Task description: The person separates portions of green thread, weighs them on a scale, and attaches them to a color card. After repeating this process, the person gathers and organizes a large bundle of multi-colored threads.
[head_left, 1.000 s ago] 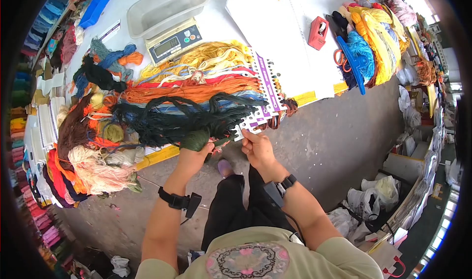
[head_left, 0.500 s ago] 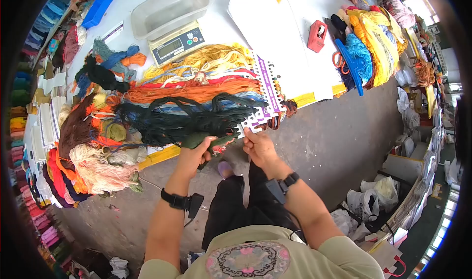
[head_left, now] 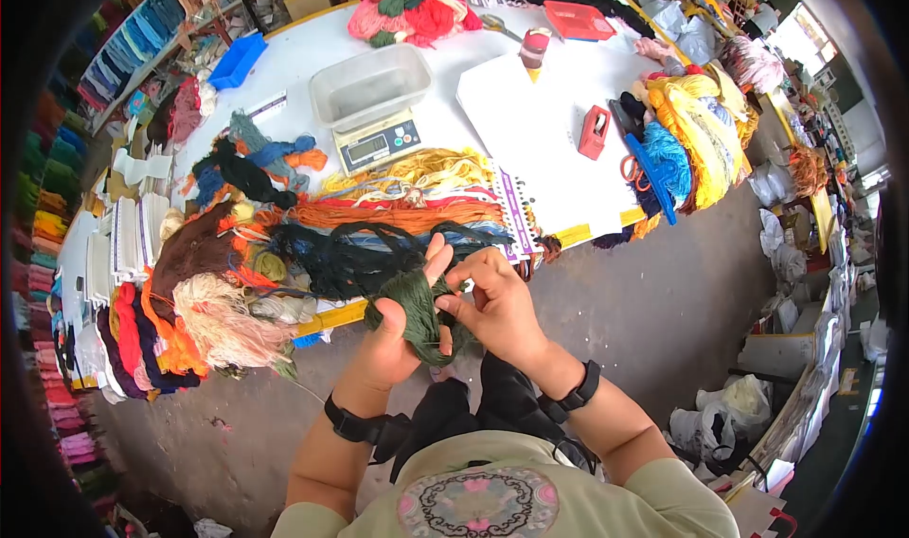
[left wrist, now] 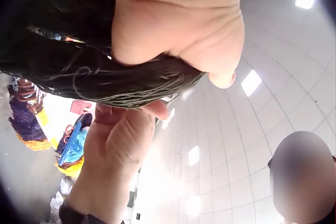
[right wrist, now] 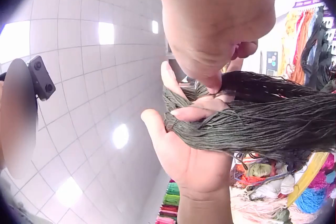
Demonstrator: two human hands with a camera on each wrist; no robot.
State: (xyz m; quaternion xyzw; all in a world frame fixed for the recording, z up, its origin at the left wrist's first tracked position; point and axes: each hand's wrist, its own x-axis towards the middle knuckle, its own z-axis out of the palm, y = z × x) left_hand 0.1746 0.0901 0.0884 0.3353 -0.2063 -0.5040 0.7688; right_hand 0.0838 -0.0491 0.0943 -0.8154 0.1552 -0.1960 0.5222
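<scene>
A dark green yarn skein (head_left: 412, 306) hangs across my left hand (head_left: 383, 341), which holds it palm up with the thumb spread out and fingers threaded among the strands. Beside it, my right hand (head_left: 502, 311) pinches strands at the skein's near end, thumb and forefinger together. The right wrist view has the skein (right wrist: 262, 124) stretching rightward from my left hand (right wrist: 197, 163), one finger lying across the strands, with my right hand (right wrist: 220, 24) above. In the left wrist view the skein (left wrist: 126, 82) runs beneath my left hand (left wrist: 178, 22); my right hand (left wrist: 123, 140) is behind it.
Multicoloured yarns (head_left: 407, 214) lie along the table's near edge, attached to punched white cards (head_left: 516, 218). Behind them stand a scale (head_left: 377, 146) with a grey tub (head_left: 369, 88), a red tape dispenser (head_left: 594, 133) and a blue tray (head_left: 238, 62). More skeins (head_left: 701, 135) lie at the right.
Both hands have come away from the card at the table edge, lifting the green skein. My left hand has turned palm up and my right hand has moved onto the strands. The head view shows more table.
</scene>
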